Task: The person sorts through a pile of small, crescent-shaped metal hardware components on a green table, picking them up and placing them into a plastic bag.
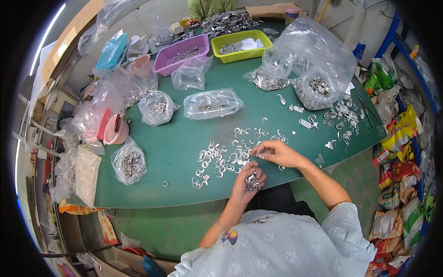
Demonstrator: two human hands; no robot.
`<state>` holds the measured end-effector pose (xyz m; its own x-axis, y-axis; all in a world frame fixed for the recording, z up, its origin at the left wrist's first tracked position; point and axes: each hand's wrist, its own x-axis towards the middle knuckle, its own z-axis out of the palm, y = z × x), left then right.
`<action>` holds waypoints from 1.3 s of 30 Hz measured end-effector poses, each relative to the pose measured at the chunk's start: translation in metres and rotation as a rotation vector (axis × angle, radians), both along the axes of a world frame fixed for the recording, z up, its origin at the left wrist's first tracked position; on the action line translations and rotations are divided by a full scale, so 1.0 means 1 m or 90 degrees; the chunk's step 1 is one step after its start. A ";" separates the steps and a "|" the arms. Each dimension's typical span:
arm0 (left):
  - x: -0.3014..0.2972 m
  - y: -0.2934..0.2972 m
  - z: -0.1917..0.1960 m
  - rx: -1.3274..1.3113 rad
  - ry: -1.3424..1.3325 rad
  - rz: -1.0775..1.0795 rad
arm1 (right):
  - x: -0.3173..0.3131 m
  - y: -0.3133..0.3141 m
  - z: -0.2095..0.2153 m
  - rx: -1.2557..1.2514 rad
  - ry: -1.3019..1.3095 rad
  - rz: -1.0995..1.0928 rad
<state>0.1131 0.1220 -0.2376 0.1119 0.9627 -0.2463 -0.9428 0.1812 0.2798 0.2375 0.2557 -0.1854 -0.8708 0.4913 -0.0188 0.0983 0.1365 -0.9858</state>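
My left hand (247, 181) is curled at the near table edge around a clump of silver rings (252, 183). Just above it and to the right, my right hand (277, 153) has its fingers drawn together, with a small silver piece at the fingertips, too small to tell exactly. Beneath and to the left of both hands lies a loose scatter of silver rings (214, 154), many of them open bands. One ring (165, 183) lies apart on the left.
Ring-filled clear bags (129, 161) stand around the green table (161, 196). A purple basket (161, 64) and a yellow-green basket (230, 57) sit at the back. More metal pieces (341, 115) lie at right. Across the table a person in green (210, 7) sits by a dark metal heap (230, 22).
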 end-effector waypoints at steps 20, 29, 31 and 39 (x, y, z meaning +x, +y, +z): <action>0.005 0.009 -0.001 -0.115 -0.047 0.084 | 0.003 -0.059 0.019 0.621 -0.047 -0.169; 0.007 0.007 0.002 -0.057 -0.185 0.076 | 0.015 0.027 -0.026 0.623 -0.172 -0.237; 0.006 0.004 -0.001 -0.058 -0.215 0.070 | 0.018 0.034 -0.035 0.664 -0.200 -0.215; 0.006 -0.008 0.000 -0.056 -0.226 0.039 | 0.014 -0.003 -0.002 0.157 -0.092 -0.220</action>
